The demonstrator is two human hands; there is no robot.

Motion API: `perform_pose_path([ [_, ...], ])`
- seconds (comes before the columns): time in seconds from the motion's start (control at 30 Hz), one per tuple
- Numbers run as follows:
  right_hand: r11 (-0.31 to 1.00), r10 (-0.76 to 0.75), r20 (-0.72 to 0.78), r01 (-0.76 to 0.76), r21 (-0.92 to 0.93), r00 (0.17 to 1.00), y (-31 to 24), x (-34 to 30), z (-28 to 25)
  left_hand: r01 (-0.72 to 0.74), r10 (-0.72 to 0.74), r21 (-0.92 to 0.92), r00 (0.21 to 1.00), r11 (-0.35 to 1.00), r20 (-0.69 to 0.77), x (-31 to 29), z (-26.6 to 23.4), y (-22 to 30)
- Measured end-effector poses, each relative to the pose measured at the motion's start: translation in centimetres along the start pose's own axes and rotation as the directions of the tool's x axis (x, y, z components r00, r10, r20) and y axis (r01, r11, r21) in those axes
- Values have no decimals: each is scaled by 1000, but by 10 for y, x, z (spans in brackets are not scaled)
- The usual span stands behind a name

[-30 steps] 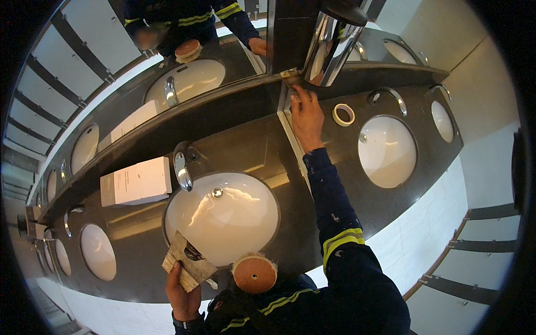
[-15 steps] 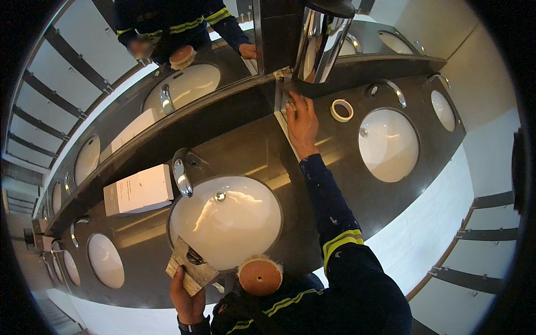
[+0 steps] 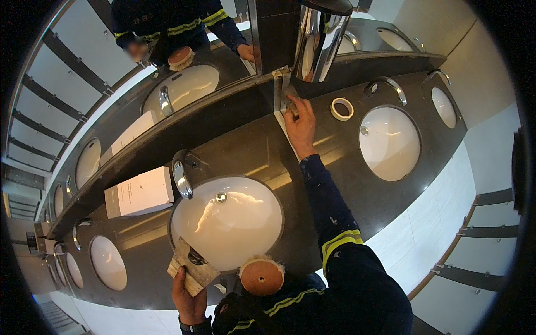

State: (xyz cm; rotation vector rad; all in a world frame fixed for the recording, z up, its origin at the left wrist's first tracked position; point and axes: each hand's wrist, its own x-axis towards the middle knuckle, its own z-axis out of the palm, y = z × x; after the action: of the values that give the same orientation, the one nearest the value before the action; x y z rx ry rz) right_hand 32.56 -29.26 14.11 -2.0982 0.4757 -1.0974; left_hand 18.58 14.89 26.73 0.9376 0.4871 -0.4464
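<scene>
My left hand (image 3: 188, 301) grips a stained, flat rectangular board (image 3: 202, 274) with a dark smear on it, near the front rim of the middle sink (image 3: 240, 234). My right hand (image 3: 302, 127) reaches to the back of the counter, its fingers closed on a small grey flat scraper (image 3: 290, 96). That scraper lies against the joint of the dark backsplash, beside a pale strip (image 3: 282, 124) running down onto the counter. Its handle is hidden by my fingers. A round brush (image 3: 262, 277) with a wooden back and pale bristles sits against my front.
A roll of tape (image 3: 341, 101) lies right of my right hand, near the right sink (image 3: 389, 144). A chrome cylinder (image 3: 321, 47) hangs above that hand. Left of the curved faucet (image 3: 180, 174) stands a white box (image 3: 146, 192). A mirror (image 3: 223, 42) lines the wall.
The scraper tip shows more plainly beyond my right fingers, which have shifted slightly down and left. My left hand and the board stay almost where they were.
</scene>
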Motion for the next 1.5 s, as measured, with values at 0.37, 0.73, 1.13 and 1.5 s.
perform_pose_path([
  [0.37,986,93,-13,-90,138,996,38,24,-3,17,-17,10,1000,1000,10,6,0,-4],
  [0.73,995,10,-69,-17,-96,998,29,51,-1,20,-19,-10,999,1000,42,8,1,-6],
  [1.13,975,-25,-67,10,-221,997,46,65,2,25,-24,34,999,999,-23,14,-2,-7],
  [1.5,958,-20,17,24,-286,1000,63,77,-8,35,-36,59,999,998,2,14,-1,-7],
])
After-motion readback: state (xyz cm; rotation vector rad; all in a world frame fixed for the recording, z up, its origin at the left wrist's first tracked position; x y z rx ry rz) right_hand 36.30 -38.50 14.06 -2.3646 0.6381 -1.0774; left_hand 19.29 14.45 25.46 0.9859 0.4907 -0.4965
